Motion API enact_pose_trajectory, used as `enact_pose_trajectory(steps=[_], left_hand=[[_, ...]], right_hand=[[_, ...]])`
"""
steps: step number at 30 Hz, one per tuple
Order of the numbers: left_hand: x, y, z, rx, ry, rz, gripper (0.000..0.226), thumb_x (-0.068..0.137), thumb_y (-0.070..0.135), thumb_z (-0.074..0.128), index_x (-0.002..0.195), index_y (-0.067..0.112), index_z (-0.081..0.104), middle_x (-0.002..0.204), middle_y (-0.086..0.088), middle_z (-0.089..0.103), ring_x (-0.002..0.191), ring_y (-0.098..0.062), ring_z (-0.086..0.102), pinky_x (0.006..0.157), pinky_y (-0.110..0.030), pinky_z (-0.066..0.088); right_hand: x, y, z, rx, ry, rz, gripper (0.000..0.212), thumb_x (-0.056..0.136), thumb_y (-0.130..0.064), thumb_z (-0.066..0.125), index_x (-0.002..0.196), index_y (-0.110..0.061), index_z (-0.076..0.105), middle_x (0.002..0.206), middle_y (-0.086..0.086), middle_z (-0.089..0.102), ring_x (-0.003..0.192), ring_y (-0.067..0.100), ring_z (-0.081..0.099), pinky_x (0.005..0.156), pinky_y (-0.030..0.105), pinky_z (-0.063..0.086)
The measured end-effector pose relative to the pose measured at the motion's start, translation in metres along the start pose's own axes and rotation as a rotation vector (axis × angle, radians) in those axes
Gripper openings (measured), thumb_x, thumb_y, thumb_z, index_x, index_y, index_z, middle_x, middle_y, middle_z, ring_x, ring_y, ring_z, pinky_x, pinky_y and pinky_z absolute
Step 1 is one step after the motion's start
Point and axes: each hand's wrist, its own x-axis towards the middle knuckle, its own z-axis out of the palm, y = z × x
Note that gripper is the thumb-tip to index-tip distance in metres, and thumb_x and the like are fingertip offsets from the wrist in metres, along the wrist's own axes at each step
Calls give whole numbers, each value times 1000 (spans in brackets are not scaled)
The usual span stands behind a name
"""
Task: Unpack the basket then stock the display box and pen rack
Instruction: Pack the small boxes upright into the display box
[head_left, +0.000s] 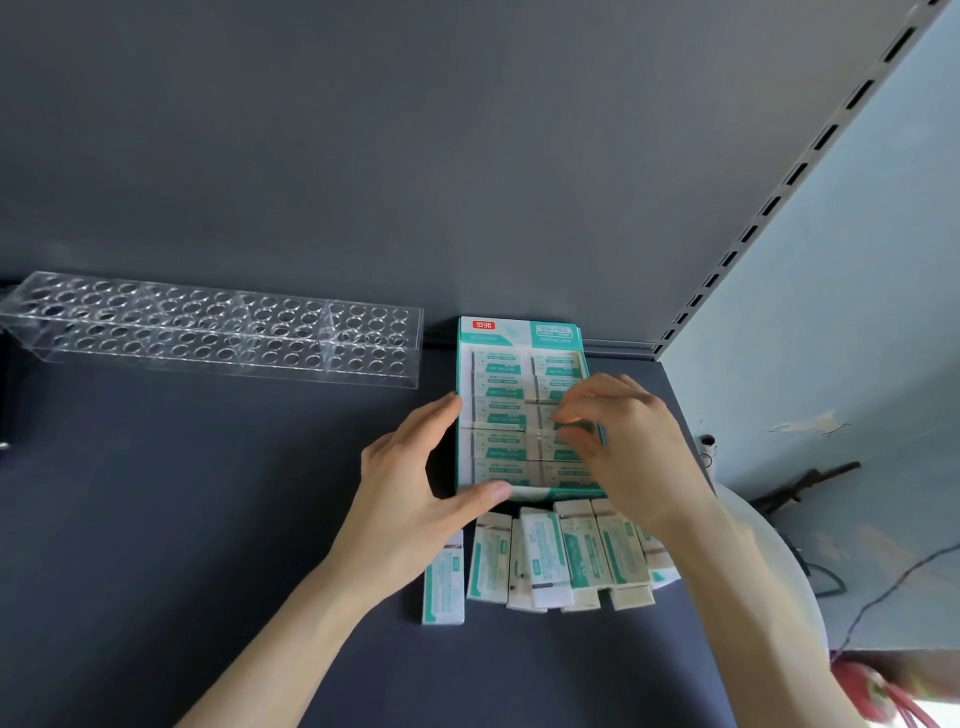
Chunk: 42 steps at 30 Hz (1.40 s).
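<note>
The display box (519, 332) was braced at its left wall by the straight-fingered, unclenched left grip (410, 488), while an eraser (571, 427) in its right column was pinched by the curled right grip (628, 441).

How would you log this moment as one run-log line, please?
stage: stocking box | left hand: presses box's left side | right hand: pinches eraser in box | loose erasers: in front of box | rack: no pens

Left hand (415, 478) pressed against display box (498, 332), right hand (628, 441) pinching an eraser (569, 427) inside, loose erasers (540, 556) nearby
</note>
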Motion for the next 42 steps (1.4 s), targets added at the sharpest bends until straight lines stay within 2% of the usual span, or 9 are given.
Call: enact_pose_trajectory(steps=[9, 15, 19, 22, 29, 32, 36, 39, 42], left_hand=[[1, 0, 0, -10, 15, -21, 83, 70, 43, 77, 142, 37, 36, 143, 23, 39, 137, -14, 32, 113, -44, 29], [-3, 11, -4, 34, 22, -5, 76, 75, 43, 74, 140, 30, 39, 138, 21, 38, 134, -9, 33, 113, -42, 28], [-16, 23, -2, 178, 134, 197, 53, 79, 48, 68, 125, 26, 56, 123, 19, 46, 118, 4, 36, 103, -26, 27], [-32, 31, 7, 269, 97, 294, 52, 77, 62, 52, 112, 26, 65, 107, 16, 51, 105, -1, 41, 93, -15, 23], [-51, 32, 28, 431, 22, 305, 60, 76, 68, 46, 117, 27, 63, 101, 15, 48, 96, -4, 40, 84, -21, 22], [-51, 32, 28, 384, 10, 269, 52, 75, 64, 58, 116, 32, 61, 105, 18, 47, 100, -1, 37, 85, -19, 20], [-52, 37, 27, 281, 23, 207, 36, 69, 51, 70, 97, 33, 58, 102, 23, 52, 98, 2, 44, 89, -21, 27], [-55, 41, 26, 169, 28, 159, 33, 66, 40, 77, 88, 30, 55, 93, 31, 56, 89, 9, 45, 76, -11, 34], [-54, 41, 27, -27, 23, 62, 30, 67, 31, 81, 85, 30, 57, 88, 31, 60, 72, 3, 50, 65, -8, 40]], right_hand=[[4, 1, 8, -35, 48, -14, 13, 84, 0, 62, 87, -9, 72, 99, -2, 65, 88, 24, 57, 73, 35, 50], [-7, -4, -1, 75, 51, 22, 16, 86, -10, 64, 101, -11, 70, 109, -3, 61, 99, 18, 54, 85, 31, 47], [-41, -8, -13, 300, 152, 95, 14, 81, -12, 71, 95, -16, 72, 94, -11, 63, 85, 5, 55, 76, 11, 41], [-70, -7, -16, 354, 177, 140, 18, 79, -16, 73, 94, -26, 69, 96, -19, 60, 90, 4, 55, 77, 3, 36], [-107, 3, -6, 295, 129, 193, 40, 76, -26, 75, 113, -19, 64, 113, -13, 51, 110, 13, 43, 86, -2, 26], [-109, 3, -3, 347, 162, 181, 30, 78, -16, 73, 107, -19, 67, 114, -8, 50, 111, 15, 45, 84, -3, 29], [-111, 4, -4, 449, 212, 229, 25, 84, -10, 67, 95, -32, 66, 114, -7, 50, 105, 1, 49, 70, -3, 36], [-112, 4, -4, 477, 232, 260, 24, 84, -8, 67, 91, -31, 65, 108, -12, 57, 96, 16, 56, 65, -1, 39], [-111, 3, -4, 508, 275, 289, 29, 80, -7, 70, 88, -33, 63, 103, -12, 62, 89, 13, 59, 62, 1, 41]])
